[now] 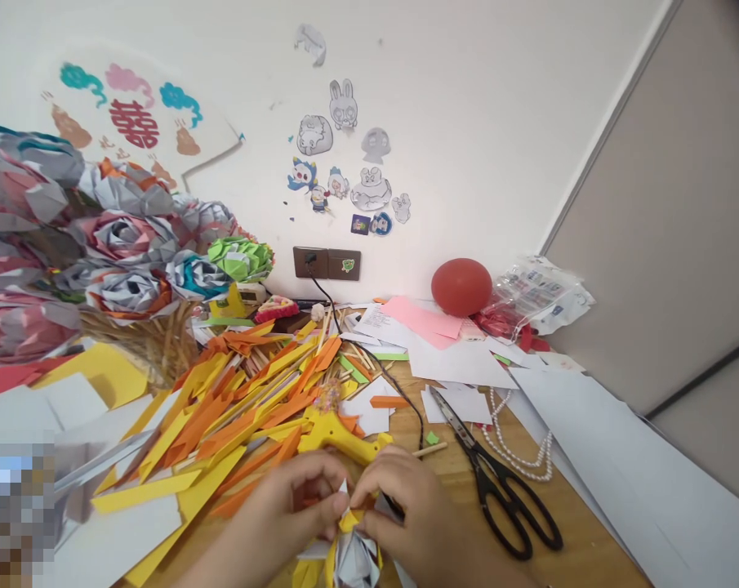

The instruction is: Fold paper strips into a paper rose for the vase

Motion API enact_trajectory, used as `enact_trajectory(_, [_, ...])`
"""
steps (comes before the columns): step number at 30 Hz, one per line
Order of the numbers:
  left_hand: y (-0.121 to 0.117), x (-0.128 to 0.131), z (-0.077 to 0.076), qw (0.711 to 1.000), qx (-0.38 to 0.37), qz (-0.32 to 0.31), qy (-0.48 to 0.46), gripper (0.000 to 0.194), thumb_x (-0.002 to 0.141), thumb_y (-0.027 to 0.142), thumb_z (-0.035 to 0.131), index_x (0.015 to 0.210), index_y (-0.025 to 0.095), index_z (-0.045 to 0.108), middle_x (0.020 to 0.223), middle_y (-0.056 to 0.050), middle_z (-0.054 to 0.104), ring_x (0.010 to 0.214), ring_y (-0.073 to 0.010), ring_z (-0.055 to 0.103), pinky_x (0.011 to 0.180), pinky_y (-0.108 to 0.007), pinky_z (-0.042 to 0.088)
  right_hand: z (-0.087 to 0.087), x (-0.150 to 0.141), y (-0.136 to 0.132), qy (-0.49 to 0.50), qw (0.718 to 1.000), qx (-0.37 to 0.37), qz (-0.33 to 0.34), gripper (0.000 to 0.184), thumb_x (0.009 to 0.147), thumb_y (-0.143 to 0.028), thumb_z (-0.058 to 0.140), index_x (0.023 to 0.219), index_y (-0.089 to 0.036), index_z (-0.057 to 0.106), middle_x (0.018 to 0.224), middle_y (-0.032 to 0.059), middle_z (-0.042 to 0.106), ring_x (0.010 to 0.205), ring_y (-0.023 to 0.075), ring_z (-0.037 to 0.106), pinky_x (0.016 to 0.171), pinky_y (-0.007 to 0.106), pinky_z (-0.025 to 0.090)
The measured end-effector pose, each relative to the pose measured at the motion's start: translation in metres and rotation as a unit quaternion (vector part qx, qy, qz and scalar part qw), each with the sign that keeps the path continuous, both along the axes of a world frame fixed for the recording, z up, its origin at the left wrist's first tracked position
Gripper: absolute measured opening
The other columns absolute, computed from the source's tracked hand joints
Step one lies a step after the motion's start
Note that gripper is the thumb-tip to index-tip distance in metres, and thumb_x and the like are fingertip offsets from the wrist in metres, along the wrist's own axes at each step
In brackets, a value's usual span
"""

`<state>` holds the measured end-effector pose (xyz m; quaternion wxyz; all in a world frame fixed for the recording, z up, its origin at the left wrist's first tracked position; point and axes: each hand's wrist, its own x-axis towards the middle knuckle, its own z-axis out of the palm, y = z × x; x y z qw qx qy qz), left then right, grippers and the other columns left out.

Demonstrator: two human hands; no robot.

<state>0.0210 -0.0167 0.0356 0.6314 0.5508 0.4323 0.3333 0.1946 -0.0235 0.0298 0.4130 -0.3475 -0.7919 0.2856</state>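
A paper flower (pixel 355 559) with white and yellow folded petals is low in the head view, near the table's front edge. My left hand (pixel 311 498) pinches a white pointed petal tip at its top, thumb against fingers. From the other side, my right hand (pixel 402 502) has its fingers closed on the flower's yellow upper part. The flower's lower end runs out of view. Just beyond my hands lies a yellow hot glue gun (pixel 338 437), partly covered by them. Black-handled scissors (pixel 495 474) lie spread to the right of my right hand.
Orange and yellow folded paper strips (pixel 240 392) heap up on the left. Finished paper flowers (pixel 130 237) stand behind them. White sheets (pixel 638 474) cover the right side, beside a bead string (pixel 516 465). A red balloon (pixel 460 287) and a plastic bag (pixel 540 294) sit by the wall.
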Motion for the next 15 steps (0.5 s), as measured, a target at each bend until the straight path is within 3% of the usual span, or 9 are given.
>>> enact_trajectory(3, [-0.002, 0.001, 0.0, 1.0, 0.009, 0.013, 0.019, 0.035, 0.063, 0.048, 0.07, 0.065, 0.018, 0.051, 0.051, 0.007, 0.051, 0.048, -0.0091, 0.049, 0.05, -0.02, 0.038, -0.002, 0.001, 0.0, -0.025, 1.0, 0.019, 0.002, 0.011, 0.075, -0.007, 0.059, 0.074, -0.018, 0.061, 0.07, 0.001, 0.064, 0.07, 0.015, 0.058, 0.066, 0.026, 0.044])
enact_trajectory(8, [-0.002, 0.002, 0.002, 0.998, 0.015, 0.036, 0.046, 0.033, 0.063, 0.046, 0.068, 0.064, 0.018, 0.05, 0.049, 0.008, 0.048, 0.045, -0.0092, 0.048, 0.047, -0.02, 0.035, 0.004, 0.007, 0.005, -0.039, 0.985, 0.137, 0.093, 0.016, 0.088, -0.013, 0.047, 0.081, -0.018, 0.06, 0.074, 0.0038, 0.067, 0.072, 0.0149, 0.055, 0.068, 0.027, 0.045])
enact_trajectory(15, [-0.001, 0.002, 0.003, 0.998, 0.023, 0.031, 0.045, 0.032, 0.064, 0.045, 0.068, 0.064, 0.019, 0.05, 0.051, 0.008, 0.048, 0.046, -0.0093, 0.048, 0.048, -0.021, 0.036, 0.012, 0.01, 0.007, -0.101, 0.98, 0.12, 0.12, 0.018, 0.091, -0.019, 0.043, 0.093, -0.017, 0.061, 0.083, 0.0062, 0.068, 0.078, 0.0168, 0.056, 0.073, 0.029, 0.047])
